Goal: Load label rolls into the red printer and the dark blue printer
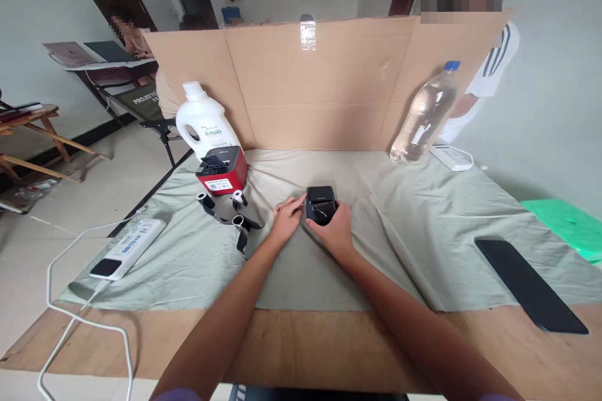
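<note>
Meeting cardboard (329, 88), pale cloth (371, 200) lies under a black device (321, 194), right grip (339, 229) holding, left grip (286, 218) loosely touching.

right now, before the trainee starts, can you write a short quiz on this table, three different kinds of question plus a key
1. Multiple choice: which thing does the right hand grip?
A) the dark phone
B) the small black device
C) the cardboard panel

2. True or false: from the wearer's view, the white jug stands behind the red-and-black box.

3. Fill in the missing word: the clear bottle has a ____ cap.

Key: 1. B; 2. true; 3. blue
</note>
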{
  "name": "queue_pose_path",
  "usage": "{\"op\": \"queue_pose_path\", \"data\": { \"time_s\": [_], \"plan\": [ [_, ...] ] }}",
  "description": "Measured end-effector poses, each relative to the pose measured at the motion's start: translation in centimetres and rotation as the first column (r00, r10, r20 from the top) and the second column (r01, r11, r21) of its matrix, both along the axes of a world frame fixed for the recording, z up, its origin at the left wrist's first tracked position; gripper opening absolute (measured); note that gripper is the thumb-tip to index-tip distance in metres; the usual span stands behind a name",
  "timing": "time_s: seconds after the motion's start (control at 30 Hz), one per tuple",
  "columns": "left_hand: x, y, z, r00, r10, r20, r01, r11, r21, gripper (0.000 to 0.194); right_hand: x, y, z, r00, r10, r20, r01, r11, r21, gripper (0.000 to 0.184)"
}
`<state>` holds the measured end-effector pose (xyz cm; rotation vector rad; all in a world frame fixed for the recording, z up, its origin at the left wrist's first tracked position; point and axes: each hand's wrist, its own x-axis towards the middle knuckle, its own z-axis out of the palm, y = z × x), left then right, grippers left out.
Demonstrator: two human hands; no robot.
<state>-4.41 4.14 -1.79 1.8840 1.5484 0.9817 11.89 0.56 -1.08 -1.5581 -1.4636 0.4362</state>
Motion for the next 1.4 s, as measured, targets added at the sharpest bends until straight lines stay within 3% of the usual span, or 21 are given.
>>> {"op": "queue_pose_path", "data": {
  "time_s": [0.33,0.47,0.57,0.67,0.77,0.97,1.07,1.13,1.2,1.3,1.4],
  "plan": [
    [0.8,3.9,1.9,0.994,0.105,0.035,-0.102,0.990,-0.093,0.060,0.0,-0.2,0.6,1.000,0.016,-0.025,-0.017,0.999,-0.047,0.075],
    [0.6,4.0,3.7,0.991,0.088,-0.102,-0.087,0.996,0.015,0.043,0.1,-0.2,0.5,1.000,0.028,-0.012,-0.028,0.998,-0.051,0.077],
    [1.4,4.0,6.0,0.934,-0.003,-0.359,0.031,0.997,0.073,0.031,0.0,-0.2,0.2,0.999,0.026,-0.029,-0.027,0.999,-0.017,0.075],
    [3.1,4.8,8.1,0.792,-0.187,-0.582,0.168,0.982,-0.086,0.022,0.0,-0.1,0.0,0.996,0.015,-0.091,-0.013,1.000,0.020,0.072],
    [4.8,6.2,9.5,0.720,-0.282,-0.634,0.181,0.959,-0.220,0.020,0.2,0.0,0.0,0.977,-0.002,-0.213,0.010,0.999,0.039,0.061],
    [5.2,6.9,11.5,0.714,-0.305,-0.630,0.204,0.952,-0.230,0.025,1.0,0.2,0.0,0.881,-0.043,-0.470,0.078,0.995,0.054,0.042],
    [3.0,5.6,12.7,0.843,-0.257,-0.472,0.238,0.966,-0.101,0.029,1.1,0.3,0.2,0.828,-0.054,-0.558,0.101,0.993,0.053,0.040],
    [0.6,3.9,13.1,0.948,-0.210,-0.238,0.217,0.976,0.007,0.029,1.2,0.4,0.2,0.800,-0.054,-0.598,0.104,0.993,0.049,0.039],
    [-2.4,1.3,13.2,0.991,-0.132,0.032,0.131,0.991,0.020,0.030,1.1,0.5,0.2,0.781,-0.051,-0.623,0.100,0.994,0.045,0.038],
    [-7.7,-3.6,12.6,0.924,0.114,0.366,-0.111,0.993,-0.031,0.031,1.1,0.7,0.1,0.768,-0.039,-0.640,0.094,0.994,0.053,0.038],
    [-12.9,-8.3,11.5,0.692,0.360,0.626,-0.337,0.928,-0.160,0.032,1.0,0.9,-0.1,0.770,-0.028,-0.638,0.088,0.994,0.062,0.038]
  ]
}}
